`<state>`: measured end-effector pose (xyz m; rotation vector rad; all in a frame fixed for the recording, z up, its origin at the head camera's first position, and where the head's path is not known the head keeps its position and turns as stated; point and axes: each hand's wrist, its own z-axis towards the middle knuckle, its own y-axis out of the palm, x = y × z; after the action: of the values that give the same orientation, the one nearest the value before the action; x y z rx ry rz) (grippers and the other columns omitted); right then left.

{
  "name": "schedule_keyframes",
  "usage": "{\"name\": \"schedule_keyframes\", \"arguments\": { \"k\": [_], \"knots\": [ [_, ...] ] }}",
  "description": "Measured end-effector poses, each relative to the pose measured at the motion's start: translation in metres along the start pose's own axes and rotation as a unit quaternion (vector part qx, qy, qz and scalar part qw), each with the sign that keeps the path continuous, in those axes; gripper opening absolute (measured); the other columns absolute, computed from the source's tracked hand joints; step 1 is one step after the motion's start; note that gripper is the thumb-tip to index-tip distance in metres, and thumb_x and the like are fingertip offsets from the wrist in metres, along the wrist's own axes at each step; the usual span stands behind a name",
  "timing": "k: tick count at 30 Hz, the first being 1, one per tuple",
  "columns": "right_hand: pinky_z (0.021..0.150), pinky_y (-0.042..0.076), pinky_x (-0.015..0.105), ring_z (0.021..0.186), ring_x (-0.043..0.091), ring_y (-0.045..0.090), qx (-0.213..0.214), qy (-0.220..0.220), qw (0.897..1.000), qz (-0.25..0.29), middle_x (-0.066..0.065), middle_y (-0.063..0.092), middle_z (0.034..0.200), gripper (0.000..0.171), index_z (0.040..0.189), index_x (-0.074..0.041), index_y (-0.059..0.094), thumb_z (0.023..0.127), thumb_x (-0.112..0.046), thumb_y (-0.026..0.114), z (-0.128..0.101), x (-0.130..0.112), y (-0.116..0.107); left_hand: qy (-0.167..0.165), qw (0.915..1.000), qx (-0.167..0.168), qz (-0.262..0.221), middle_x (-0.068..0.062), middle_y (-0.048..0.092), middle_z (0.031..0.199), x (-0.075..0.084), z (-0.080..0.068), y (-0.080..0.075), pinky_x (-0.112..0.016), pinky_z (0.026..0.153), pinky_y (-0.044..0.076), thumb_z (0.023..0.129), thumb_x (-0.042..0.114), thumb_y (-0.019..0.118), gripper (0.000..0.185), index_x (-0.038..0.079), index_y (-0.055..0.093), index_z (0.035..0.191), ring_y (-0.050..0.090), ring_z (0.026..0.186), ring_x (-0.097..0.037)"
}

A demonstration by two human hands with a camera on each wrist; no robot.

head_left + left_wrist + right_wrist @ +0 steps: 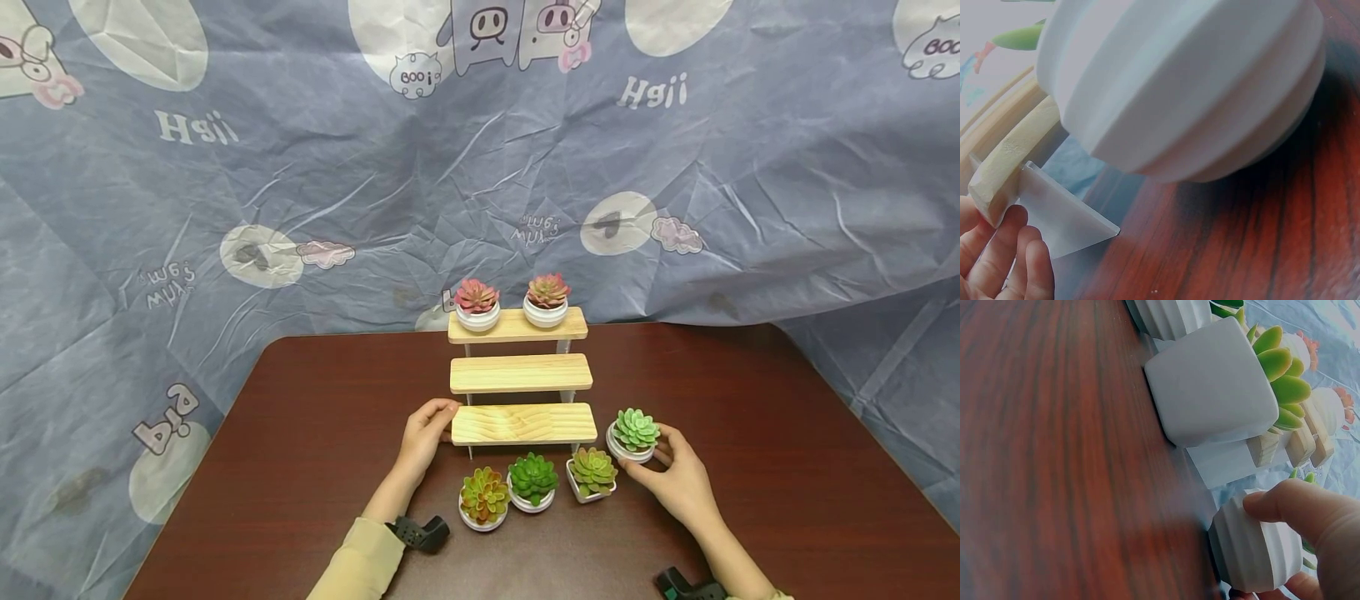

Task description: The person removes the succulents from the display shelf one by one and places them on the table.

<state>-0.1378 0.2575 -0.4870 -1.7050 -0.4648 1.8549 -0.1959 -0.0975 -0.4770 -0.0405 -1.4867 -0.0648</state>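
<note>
Pinches wooden stand (525,425) with left hand (423,432); holds white pot (628,455) of pale-green succulent (637,429) in right hand (681,477), just right of stand. Seems light, stiff, perhaps slippery; grasp ribbed sides (1257,547), sparing leaves (634,420).

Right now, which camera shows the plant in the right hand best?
The head view: the plant shows fully, from above. The right wrist view shows mostly its pot, the plant largely hidden; the left wrist view misses it.
</note>
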Motion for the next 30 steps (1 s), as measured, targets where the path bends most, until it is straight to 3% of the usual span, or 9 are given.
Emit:
{"name": "schedule_keyframes", "arguments": {
  "k": [12, 20, 30],
  "knots": [
    [0.088, 0.046, 0.044, 0.11, 0.044, 0.054, -0.007, 0.0, 1.0, 0.013, 0.03, 0.049, 0.122, 0.075, 0.133, 0.008, 0.036, 0.078, -0.023, 0.078, -0.001, -0.006, -0.005, -0.005, 1.0, 0.001, -0.005, -0.006, 0.064, 0.088, 0.0, 0.0, 0.0, -0.028, 0.062, 0.051, 0.096, 0.014, 0.054, 0.025, -0.008, 0.063, 0.107, 0.058, 0.072, -0.012],
    [0.092, 0.042, 0.051, 0.117, 0.046, 0.047, -0.014, 0.004, 1.0, 0.018, 0.028, 0.039, 0.133, 0.083, 0.138, 0.004, 0.03, 0.079, -0.031, 0.077, 0.0, -0.013, -0.009, -0.002, 1.0, 0.001, 0.002, -0.007, 0.064, 0.089, 0.0, -0.001, 0.0, -0.03, 0.064, 0.051, 0.097, 0.014, 0.054, 0.026, -0.008, 0.063, 0.107, 0.058, 0.072, -0.012],
    [0.093, 0.04, 0.054, 0.118, 0.047, 0.046, -0.007, 0.001, 1.0, 0.03, 0.025, 0.038, 0.137, 0.086, 0.141, 0.0, 0.029, 0.078, -0.032, 0.078, 0.002, -0.019, -0.012, 0.001, 1.0, 0.0, -0.006, -0.007, 0.065, 0.087, -0.006, 0.002, -0.001, -0.03, 0.063, 0.051, 0.097, 0.014, 0.054, 0.025, -0.007, 0.063, 0.106, 0.059, 0.072, -0.016]
  ]
}}
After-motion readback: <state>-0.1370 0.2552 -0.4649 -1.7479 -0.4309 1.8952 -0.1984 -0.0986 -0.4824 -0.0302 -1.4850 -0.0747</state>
